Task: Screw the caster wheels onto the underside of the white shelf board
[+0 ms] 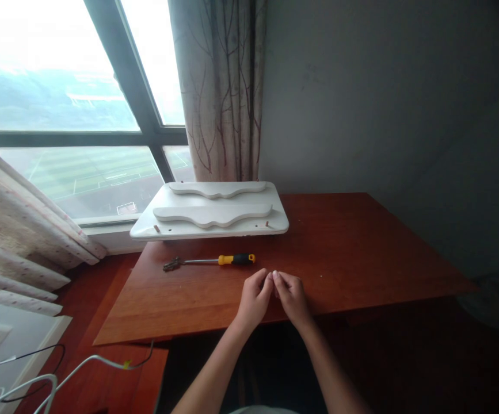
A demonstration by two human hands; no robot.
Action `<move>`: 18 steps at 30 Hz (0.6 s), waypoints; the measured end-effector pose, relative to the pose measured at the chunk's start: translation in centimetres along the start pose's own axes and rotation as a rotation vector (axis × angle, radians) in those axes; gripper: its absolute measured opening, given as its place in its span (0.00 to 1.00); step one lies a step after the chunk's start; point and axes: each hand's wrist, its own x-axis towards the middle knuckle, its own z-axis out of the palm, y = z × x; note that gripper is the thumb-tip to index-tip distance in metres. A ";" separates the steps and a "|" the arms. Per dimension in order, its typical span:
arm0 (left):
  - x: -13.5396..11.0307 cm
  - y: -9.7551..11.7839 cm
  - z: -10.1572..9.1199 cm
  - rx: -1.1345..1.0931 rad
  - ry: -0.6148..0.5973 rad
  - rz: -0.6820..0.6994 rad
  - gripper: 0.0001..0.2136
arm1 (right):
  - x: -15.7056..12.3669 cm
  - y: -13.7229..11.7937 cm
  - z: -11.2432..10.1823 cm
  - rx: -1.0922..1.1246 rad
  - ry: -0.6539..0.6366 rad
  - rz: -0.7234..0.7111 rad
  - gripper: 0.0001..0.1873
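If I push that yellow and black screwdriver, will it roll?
The screwdriver may roll a little, since its handle looks rounded. Its straight, shiny shaft is probably stiff. The small dark pieces bunched by its tip might scatter.

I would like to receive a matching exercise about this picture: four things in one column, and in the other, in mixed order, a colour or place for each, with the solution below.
Column one
1. screwdriver
2. white board
3. small dark pile
4. left hand

Column two
A. at the metal end of the screwdriver
B. fingertips close to those of the right hand
C. yellow and black handle
D. under two wavy pieces

Right pairs: 1-C, 2-D, 3-A, 4-B
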 end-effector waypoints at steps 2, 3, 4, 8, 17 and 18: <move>0.0 0.0 0.0 0.003 -0.001 0.001 0.18 | 0.0 0.0 0.0 -0.001 -0.002 -0.001 0.27; 0.0 0.0 0.0 0.004 -0.001 0.002 0.18 | 0.0 0.0 0.0 -0.001 -0.003 -0.001 0.27; 0.0 0.0 0.0 0.005 -0.001 0.002 0.18 | 0.0 0.0 0.0 -0.001 -0.004 -0.002 0.27; 0.0 -0.1 0.1 0.009 -0.001 0.007 0.18 | 0.0 0.1 -0.1 0.001 -0.004 -0.004 0.26; 0.0 0.0 -0.1 0.045 -0.001 0.028 0.18 | 0.0 0.1 -0.1 -0.007 -0.008 -0.008 0.26; 0.0 0.0 0.0 0.053 -0.001 0.033 0.18 | 0.0 0.1 -0.1 -0.009 -0.009 -0.007 0.26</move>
